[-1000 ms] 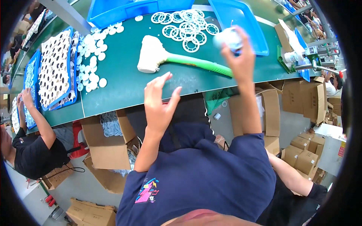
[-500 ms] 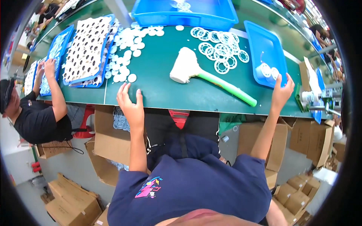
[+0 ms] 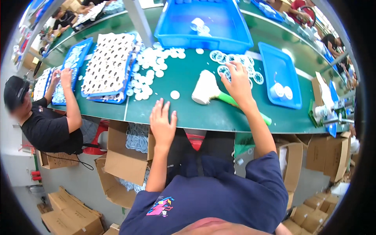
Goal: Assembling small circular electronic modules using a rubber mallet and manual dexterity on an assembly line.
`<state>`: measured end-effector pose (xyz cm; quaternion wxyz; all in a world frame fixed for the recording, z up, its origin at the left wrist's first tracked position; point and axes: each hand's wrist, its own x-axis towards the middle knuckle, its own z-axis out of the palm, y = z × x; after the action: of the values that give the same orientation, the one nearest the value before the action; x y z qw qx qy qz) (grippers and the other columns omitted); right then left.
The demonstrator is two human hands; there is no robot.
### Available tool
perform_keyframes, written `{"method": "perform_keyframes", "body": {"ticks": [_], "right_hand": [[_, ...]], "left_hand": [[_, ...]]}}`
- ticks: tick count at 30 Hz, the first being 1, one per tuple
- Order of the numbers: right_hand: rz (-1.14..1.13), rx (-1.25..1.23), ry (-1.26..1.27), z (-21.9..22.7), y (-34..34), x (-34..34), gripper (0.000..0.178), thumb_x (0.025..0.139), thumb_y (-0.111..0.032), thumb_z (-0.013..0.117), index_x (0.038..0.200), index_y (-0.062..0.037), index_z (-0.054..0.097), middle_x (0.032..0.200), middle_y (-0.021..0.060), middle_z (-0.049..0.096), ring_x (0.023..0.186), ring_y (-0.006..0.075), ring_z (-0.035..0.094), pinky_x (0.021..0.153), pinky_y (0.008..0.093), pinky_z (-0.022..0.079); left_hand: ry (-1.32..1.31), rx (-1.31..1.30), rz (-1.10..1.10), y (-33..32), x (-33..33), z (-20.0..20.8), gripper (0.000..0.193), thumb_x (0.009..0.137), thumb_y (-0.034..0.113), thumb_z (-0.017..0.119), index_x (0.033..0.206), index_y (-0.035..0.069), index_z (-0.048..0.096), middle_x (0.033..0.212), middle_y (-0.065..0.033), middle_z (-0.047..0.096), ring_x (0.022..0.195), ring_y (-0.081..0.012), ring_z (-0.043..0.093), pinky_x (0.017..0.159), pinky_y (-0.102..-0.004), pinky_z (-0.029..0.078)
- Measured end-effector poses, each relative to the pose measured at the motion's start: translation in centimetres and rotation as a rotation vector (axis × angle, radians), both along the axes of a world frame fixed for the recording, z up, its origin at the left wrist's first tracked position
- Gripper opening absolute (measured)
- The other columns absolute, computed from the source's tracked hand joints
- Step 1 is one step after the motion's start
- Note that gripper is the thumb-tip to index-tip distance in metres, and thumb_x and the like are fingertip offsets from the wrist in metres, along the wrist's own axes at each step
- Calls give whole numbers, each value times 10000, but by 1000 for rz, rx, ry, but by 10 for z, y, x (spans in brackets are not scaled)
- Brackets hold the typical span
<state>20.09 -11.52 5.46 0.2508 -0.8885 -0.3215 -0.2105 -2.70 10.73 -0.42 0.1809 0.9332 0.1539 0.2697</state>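
head view. from my remote post i look down on a matt green worktable [image 3: 223, 117]. the right hand [image 3: 224, 71], its thumb and fingers spread, hangs over the near-left part of a loose cluster of white slotted plastic rings [image 3: 247, 60], right of centre on the far half of the table. i see nothing pinched, though i cannot tell whether a fingertip touches a ring. the left hand [image 3: 163, 122] lies low at the near edge, its fingers apart and no object in its grip; just beyond it rests a single round white disc [image 3: 175, 94].

between the hands, a mallet with a thick white head [image 3: 205, 87] and bright green handle [image 3: 227, 98] slants toward the near right; the right hand and forearm cover part of the handle, which i judge convenient for reaching. to the left spread more white discs [image 3: 150, 58], beside stacked white perforated sheets [image 3: 107, 66] in blue trays. at the right, a shallow blue plastic tray [image 3: 280, 64] contains two short white cylinders [image 3: 277, 91], its raised rim presumably keeping them from rolling. a deep blue bin [image 3: 203, 42] stands beyond the rings, leaving the near strip for the hands, i judge.
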Motion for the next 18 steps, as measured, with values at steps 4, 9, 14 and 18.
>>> {"method": "perform_keyframes", "body": {"ticks": [4, 9, 14, 18], "right_hand": [[132, 178, -56, 38, 62, 65, 404, 899, -135, 719, 1291, -92, 630, 1248, 203, 591, 1154, 419, 612, 952, 453, 541], [90, -433, 265, 34, 122, 219, 455, 815, -145, 752, 1259, -94, 667, 1265, 194, 665, 1187, 383, 631, 1013, 448, 526], [15, -494, 185, 20, 151, 232, 400, 789, -113, 771, 1171, -66, 664, 1266, 186, 683, 1216, 351, 649, 998, 469, 539], [125, -461, 77, 24, 131, 233, 386, 798, -123, 735, 1181, -102, 699, 1087, 214, 731, 1099, 405, 681, 953, 481, 551]], "left_hand": [[-4, 18, 18, -6, 1, -4, 434, 944, 255, 669, 1336, 75, 623, 1461, -149, 565, 1387, -346, 504, 1133, -490, 385], [-13, 32, 10, -9, 2, -4, 434, 944, 259, 674, 1339, 87, 622, 1466, -144, 560, 1380, -345, 510, 1121, -490, 395], [-37, 48, 44, -15, 5, -4, 427, 922, 244, 680, 1320, 98, 636, 1431, -133, 577, 1350, -334, 534, 1085, -476, 415], [-24, 55, 56, -12, 6, -5, 432, 930, 251, 668, 1331, 97, 625, 1439, -135, 571, 1361, -332, 525, 1096, -479, 395]]}}
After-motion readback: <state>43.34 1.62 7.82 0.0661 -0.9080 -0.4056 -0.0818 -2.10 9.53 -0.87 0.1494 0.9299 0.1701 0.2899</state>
